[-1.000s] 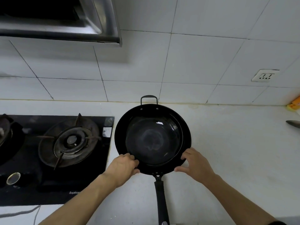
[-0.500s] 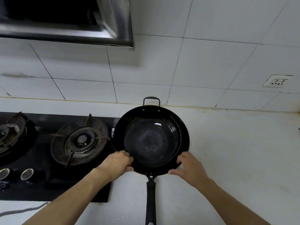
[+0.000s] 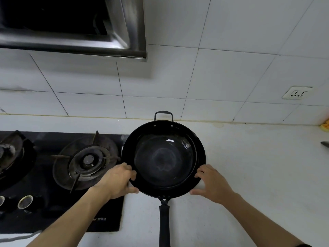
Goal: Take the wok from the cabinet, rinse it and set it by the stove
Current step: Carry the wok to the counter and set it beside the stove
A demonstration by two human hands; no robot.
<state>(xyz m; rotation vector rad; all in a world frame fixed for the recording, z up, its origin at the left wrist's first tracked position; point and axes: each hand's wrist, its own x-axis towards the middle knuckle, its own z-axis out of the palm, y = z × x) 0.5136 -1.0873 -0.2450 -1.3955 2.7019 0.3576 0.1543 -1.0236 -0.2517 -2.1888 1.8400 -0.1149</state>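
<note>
The black wok [image 3: 163, 158] sits upright on the white counter [image 3: 258, 175], right beside the black gas stove [image 3: 58, 175]. Its long handle points toward me and its small loop handle faces the tiled wall. A wet sheen shows on its inner surface. My left hand [image 3: 118, 181] grips the wok's near-left rim, fingers curled over the edge. My right hand [image 3: 211, 183] rests at the near-right rim with fingers spread, touching the edge without clasping it.
The stove's right burner [image 3: 87, 161] lies just left of the wok, with a second burner [image 3: 10, 154] and knobs [image 3: 25, 201] further left. A range hood [image 3: 74, 27] hangs above. At the right edge are a wall socket [image 3: 296, 93], a knife tip [image 3: 324, 143] and something orange.
The wok has slid a little left, so it now overlaps the stove's right edge. Both hands stayed on its near rim. My view has tilted upward.
</note>
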